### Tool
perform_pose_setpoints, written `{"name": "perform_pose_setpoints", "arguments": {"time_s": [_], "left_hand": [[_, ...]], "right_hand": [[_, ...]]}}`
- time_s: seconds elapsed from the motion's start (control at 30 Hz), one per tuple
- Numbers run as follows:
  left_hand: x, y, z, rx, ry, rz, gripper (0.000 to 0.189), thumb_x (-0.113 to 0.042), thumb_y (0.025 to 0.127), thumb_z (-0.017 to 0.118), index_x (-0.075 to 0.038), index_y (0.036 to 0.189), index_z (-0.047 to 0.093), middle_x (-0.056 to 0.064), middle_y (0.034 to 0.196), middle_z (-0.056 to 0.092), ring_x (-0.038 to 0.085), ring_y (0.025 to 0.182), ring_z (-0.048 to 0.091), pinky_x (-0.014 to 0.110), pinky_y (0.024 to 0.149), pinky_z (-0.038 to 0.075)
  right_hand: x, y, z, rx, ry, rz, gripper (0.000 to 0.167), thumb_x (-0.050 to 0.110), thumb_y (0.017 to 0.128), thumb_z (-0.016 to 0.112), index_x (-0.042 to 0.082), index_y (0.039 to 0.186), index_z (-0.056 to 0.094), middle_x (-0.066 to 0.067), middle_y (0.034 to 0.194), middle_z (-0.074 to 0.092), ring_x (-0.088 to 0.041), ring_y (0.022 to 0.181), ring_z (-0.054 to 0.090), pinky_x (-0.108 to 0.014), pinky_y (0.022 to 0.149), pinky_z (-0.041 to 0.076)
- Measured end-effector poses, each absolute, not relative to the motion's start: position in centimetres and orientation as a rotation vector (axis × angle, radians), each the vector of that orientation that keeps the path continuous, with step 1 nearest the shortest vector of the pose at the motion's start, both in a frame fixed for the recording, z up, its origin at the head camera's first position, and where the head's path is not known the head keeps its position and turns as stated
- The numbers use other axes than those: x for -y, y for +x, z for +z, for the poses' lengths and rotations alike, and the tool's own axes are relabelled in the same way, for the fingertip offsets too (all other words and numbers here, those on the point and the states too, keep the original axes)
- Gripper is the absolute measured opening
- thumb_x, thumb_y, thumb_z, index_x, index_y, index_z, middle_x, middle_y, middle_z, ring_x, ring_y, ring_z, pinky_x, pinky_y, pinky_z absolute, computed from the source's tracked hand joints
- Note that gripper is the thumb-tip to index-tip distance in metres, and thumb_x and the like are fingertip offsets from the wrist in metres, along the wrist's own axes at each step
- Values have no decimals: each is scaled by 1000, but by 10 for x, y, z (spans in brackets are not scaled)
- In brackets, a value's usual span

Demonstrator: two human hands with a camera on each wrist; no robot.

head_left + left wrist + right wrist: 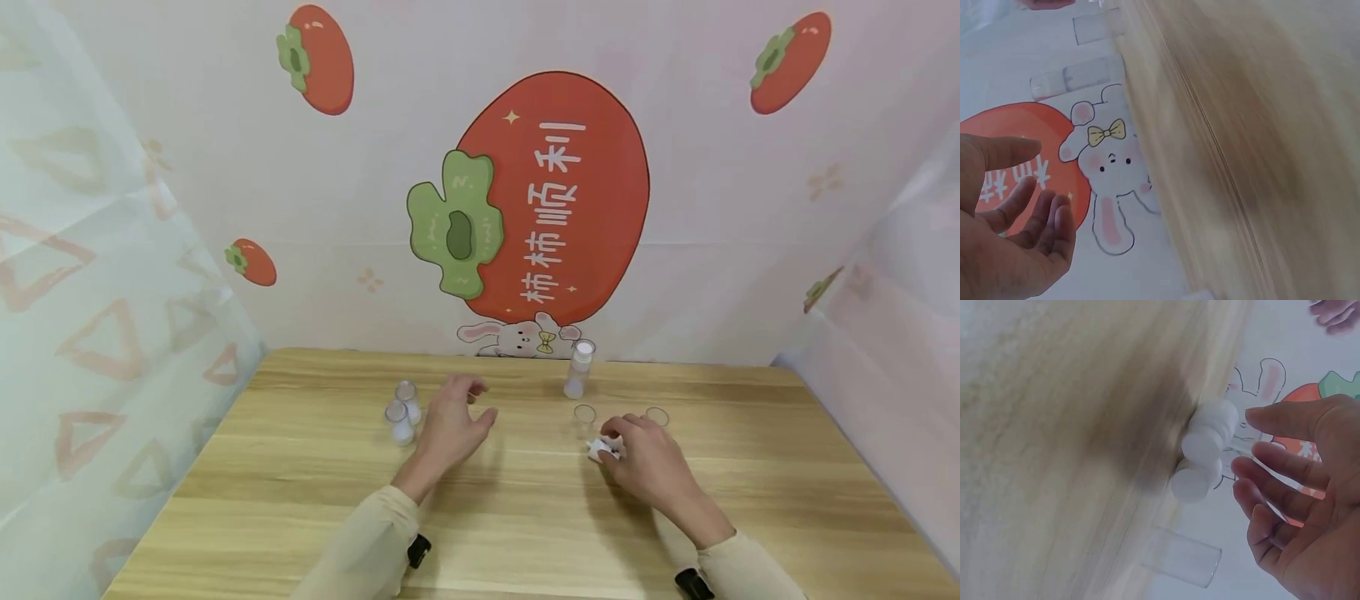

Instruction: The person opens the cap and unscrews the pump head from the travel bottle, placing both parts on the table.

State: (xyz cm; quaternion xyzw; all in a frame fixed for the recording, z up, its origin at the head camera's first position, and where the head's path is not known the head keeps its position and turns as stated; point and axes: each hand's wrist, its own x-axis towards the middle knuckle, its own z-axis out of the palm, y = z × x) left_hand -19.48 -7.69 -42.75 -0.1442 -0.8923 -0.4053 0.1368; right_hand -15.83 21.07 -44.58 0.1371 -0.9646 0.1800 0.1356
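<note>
My left hand [450,425] is held above the table with thumb and fingers apart and nothing between them. Just to its left stand two small clear containers with white insides, a rear one [409,402] and a front one [400,423]. Over a small cluster of white round pieces [602,450], my right hand [648,458] hovers with loosely bent fingers. The right wrist view shows several of these short white cylinders [1202,445] close together. The thumb tip [1257,415] is right beside them, and the palm is bare.
A clear bottle with a white neck [577,371] stands at the table's back edge. Two clear open cylinders, one left [585,414] and one right [657,416], stand near the right hand. A printed cloth [360,208] hangs behind the wooden table [300,500].
</note>
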Motion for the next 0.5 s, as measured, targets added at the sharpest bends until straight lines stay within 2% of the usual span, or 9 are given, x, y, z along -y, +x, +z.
{"name": "perform_pose_setpoints", "arguments": {"time_s": [0.27, 0.5], "left_hand": [[35, -236, -433, 2726, -490, -1399, 42, -13, 90, 76, 0, 127, 61, 17, 115, 65, 28, 103, 63, 40, 90, 53], [1, -262, -435, 2763, -515, -1551, 48, -15, 92, 75, -1, 135, 57, 16, 125, 62, 32, 114, 60, 40, 95, 52]], "right_hand": [[-213, -154, -442, 2812, 389, 586, 27, 15, 76, 88, 8, 98, 74, -2, 90, 69, -16, 80, 57, -37, 68, 50], [-215, -154, -442, 2814, 406, 591, 32, 15, 72, 91, 10, 98, 73, -1, 88, 67, -15, 80, 56, -36, 68, 49]]}}
